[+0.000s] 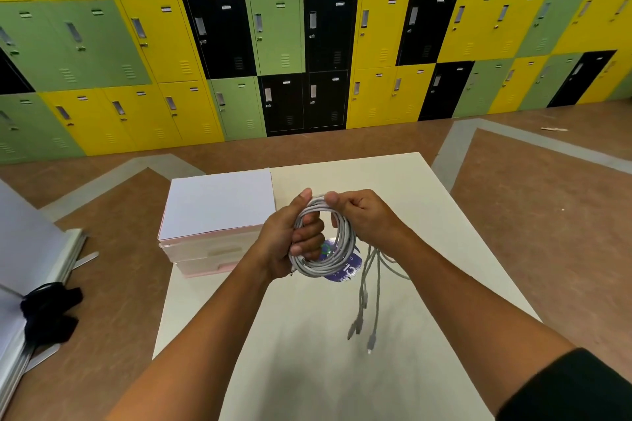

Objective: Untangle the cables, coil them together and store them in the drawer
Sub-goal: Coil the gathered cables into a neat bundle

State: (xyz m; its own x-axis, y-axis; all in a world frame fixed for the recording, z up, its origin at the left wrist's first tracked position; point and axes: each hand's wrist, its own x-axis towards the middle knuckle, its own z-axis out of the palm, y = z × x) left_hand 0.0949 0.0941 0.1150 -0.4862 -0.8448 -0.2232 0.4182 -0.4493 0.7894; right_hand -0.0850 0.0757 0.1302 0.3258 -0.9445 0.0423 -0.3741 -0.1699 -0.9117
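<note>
Head view: the cables (337,251) are held as a grey coil in the air above the surface (444,249), between both hands. The left hand (290,239) is closed round the coil's left side, its fingers (309,232) passed through the hoop and curled over the strands. The right hand (364,215) is curled too, and the top of the coil is pinched between its thumb and fingers, right beside the left thumb. The hoop is held roughly upright and is seen nearly face-on. From its lower right edge several tails (377,287) hang loose, ending in plugs (371,341) above the surface. These are not yet wound in, so the coiling is judged nearly but not fully done.

A box (219,205) of drawers (212,253) is set on the far left part of the surface, just left of the left hand, with its fronts turned toward the person. The drawers appear closed. The coil thus lies to the right of the box, and the left hand is the nearer one to it. Since the coil is carried by that hand, the tails are probably to be wrapped by the right. A drawer must then be pulled open before the coil can be laid in.
</note>
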